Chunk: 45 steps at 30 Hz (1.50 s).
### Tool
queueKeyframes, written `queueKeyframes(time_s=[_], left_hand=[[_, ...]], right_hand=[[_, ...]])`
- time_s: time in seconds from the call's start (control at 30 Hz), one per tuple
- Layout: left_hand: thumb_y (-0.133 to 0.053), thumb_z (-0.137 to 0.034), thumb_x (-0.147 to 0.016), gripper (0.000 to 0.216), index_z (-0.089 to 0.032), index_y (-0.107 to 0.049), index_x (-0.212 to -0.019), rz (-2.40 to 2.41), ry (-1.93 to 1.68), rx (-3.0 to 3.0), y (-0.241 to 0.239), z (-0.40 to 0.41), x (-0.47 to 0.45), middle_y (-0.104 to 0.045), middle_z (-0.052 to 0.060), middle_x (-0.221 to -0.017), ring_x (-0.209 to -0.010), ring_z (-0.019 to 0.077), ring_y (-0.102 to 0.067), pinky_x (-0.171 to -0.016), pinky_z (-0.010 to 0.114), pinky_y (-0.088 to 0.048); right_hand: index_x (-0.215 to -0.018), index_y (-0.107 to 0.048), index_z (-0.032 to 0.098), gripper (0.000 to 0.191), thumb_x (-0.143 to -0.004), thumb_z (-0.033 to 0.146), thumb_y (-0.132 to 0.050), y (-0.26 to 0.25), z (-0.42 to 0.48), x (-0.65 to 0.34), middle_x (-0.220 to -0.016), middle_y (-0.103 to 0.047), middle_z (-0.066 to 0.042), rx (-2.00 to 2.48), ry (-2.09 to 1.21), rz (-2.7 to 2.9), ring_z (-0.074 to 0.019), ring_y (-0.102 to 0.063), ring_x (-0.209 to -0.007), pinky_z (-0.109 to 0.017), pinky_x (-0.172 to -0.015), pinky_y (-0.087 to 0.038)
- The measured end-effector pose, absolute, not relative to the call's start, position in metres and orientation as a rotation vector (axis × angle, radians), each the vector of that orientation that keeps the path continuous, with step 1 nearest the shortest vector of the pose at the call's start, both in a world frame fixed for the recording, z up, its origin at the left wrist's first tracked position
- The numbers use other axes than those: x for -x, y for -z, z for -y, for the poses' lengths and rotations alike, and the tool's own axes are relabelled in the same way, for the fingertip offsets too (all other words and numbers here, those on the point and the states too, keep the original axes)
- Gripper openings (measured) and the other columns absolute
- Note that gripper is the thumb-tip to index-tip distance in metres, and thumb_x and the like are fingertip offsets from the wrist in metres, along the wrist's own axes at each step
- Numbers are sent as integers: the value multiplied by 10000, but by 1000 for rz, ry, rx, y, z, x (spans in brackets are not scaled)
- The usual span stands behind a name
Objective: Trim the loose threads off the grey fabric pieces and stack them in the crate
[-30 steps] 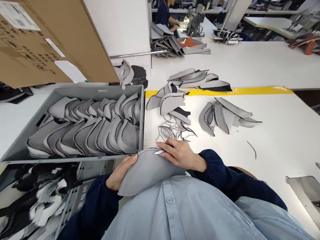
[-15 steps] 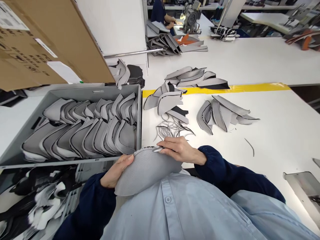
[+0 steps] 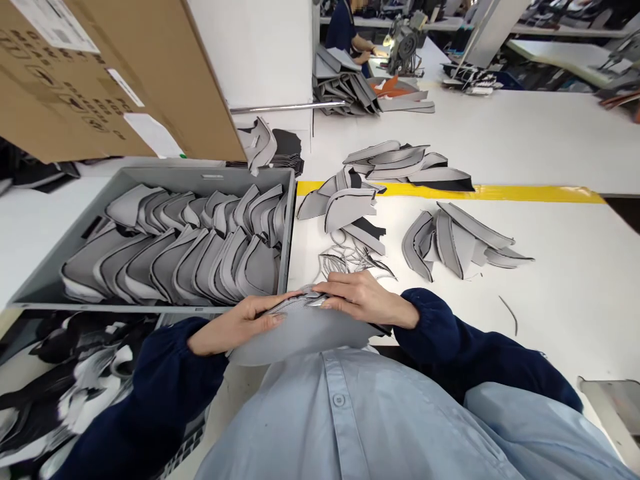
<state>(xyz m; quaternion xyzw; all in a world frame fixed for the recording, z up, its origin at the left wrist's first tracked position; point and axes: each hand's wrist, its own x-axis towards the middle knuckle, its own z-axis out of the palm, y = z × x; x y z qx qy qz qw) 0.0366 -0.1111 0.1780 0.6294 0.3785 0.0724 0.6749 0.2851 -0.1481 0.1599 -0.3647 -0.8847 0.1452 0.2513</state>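
Note:
A curved grey fabric piece is held in front of my body, its upper edge turned away from me. My left hand grips its left part, thumb on the near face and fingers along the top edge. My right hand is closed at the middle of that edge around small snips. Only a short silver blade shows below the fingertips; the rest of the tool is hidden. Just beyond my right hand lies a tangle of thin trimmed strips.
A grey crate with two rows of curved grey pieces stands left. More pieces lie on the white table around a yellow tape line. A cardboard box leans behind the crate. Another person sits at a sewing machine.
My left hand has slid up and inward along the fabric edge, closer to my right hand. The piece has tilted flatter. The view has shifted slightly left.

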Motion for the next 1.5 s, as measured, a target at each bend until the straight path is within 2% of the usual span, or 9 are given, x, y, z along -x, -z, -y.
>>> queueKeyframes(time_s=[0.27, 0.4, 0.57, 0.73, 0.9, 1.1, 1.33, 1.4, 1.5], left_hand=[[-665, -174, -698, 585, -231, -539, -1267, -805, -180, -1486, -183, 109, -37, -525, 8, -1333, -1236, 208, -461, -1023, 260, -325], [-646, -163, -644, 628, -213, -548, -1262, -815, -147, -1353, -175, 110, -35, -589, 30, -1261, -1164, 248, -515, -941, 294, -403], [-534, -93, -503, 648, -239, -657, -1123, -684, -218, -1010, -171, 112, -34, -609, -19, -1230, -1236, 240, -427, -986, 273, -328], [-497, -101, -450, 537, -183, -720, -932, -656, -162, -866, -169, 112, -37, -705, -1, -933, -981, 254, -571, -764, 265, -436], [-472, -73, -420, 554, -207, -720, -897, -572, -193, -811, -165, 111, -37, -693, -30, -951, -1063, 234, -525, -818, 243, -421], [-475, -61, -383, 474, -173, -706, -781, -677, -146, -724, -165, 108, -35, -673, -16, -783, -795, 201, -567, -623, 238, -416], [-525, -53, -387, 433, -158, -710, -765, -631, -178, -635, -151, 88, -24, -674, -14, -733, -688, 165, -562, -561, 216, -417], [-602, -60, -427, 455, -175, -718, -851, -662, -191, -657, -149, 79, -18, -682, -23, -755, -684, 162, -579, -566, 217, -428], [-717, -116, -509, 619, -212, -650, -1117, -791, -238, -714, -147, 58, 0, -698, -4, -892, -720, 154, -612, -638, 224, -461]], right_hand=[[-1066, -609, 136, 376, -979, 358, -320, -164, 140, -280, -737, -612, -20, 973, -190, 2526, -90, -527, -583, -223, -481, -299], [-1068, -596, 126, 365, -973, 366, -337, -166, 135, -276, -726, -601, -17, 852, -16, 2578, -98, -540, -597, -245, -463, -268], [-990, -604, 118, 310, -970, 312, -363, -170, 129, -273, -670, -570, -1, 708, 76, 2605, -92, -524, -566, -246, -474, -283], [-1031, -575, 108, 335, -966, 358, -361, -170, 123, -265, -693, -570, -8, 580, 96, 2632, -105, -523, -584, -251, -487, -305], [-1004, -577, 115, 299, -968, 320, -363, -171, 118, -260, -646, -546, 7, 510, 114, 2628, -102, -494, -551, -254, -476, -293], [-1085, -554, 142, 376, -978, 392, -294, -168, 109, -248, -656, -528, 8, 434, 166, 2758, -99, -457, -524, -266, -463, -256], [-1030, -601, 145, 292, -964, 307, -367, -158, 91, -229, -625, -538, 9, 540, -49, 2657, -90, -497, -535, -229, -454, -288], [-1036, -613, 154, 278, -958, 281, -378, -156, 82, -221, -657, -580, -5, 652, -225, 2545, -93, -533, -553, -212, -467, -350], [-1028, -636, 179, 289, -947, 294, -384, -139, 55, -221, -760, -659, -41, 929, -520, 2235, -128, -623, -659, -222, -567, -484]])
